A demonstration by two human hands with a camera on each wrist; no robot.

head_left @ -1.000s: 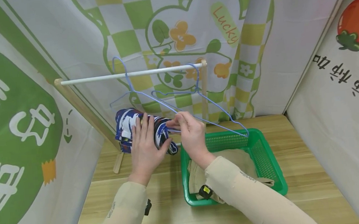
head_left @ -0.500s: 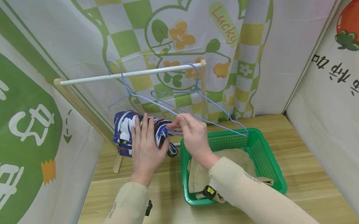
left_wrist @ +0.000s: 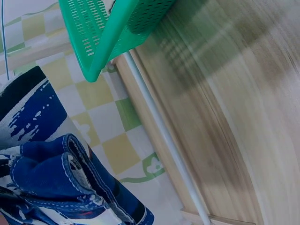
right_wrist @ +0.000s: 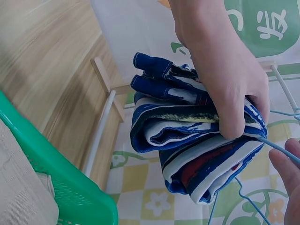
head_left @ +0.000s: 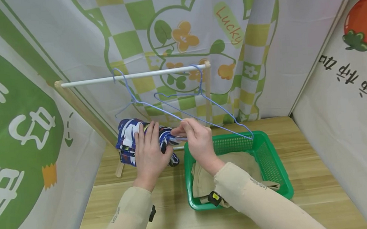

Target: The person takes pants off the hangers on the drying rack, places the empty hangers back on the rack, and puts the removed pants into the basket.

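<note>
A blue-and-white patterned garment [head_left: 128, 133], folded thick, hangs over the lower part of a blue wire hanger [head_left: 158, 109]. My left hand [head_left: 149, 156] grips the garment from above, fingers laid across it; in the right wrist view its thumb presses the folds near the wire. My right hand [head_left: 198, 140] pinches the hanger's right end, just beyond the cloth. At the rack's white rod [head_left: 160, 72], the hanger's hook appears to sit over the bar. In the left wrist view, the garment [left_wrist: 51, 173] shows stitched edges, and the left hand is almost wholly out of sight.
Another blue hanger [head_left: 225, 109] hangs bare at the rod's right end. Below it stands a green basket [head_left: 272, 157] with beige cloth [head_left: 239, 164] inside, on the wooden table [head_left: 175, 215]. A wooden rack post [head_left: 82, 108] rises at left; printed curtains surround the table.
The hanger and garment have come down a little, the hook dropping from well above the rod to close over it. Both hands keep their hold; the left has shifted slightly downward.
</note>
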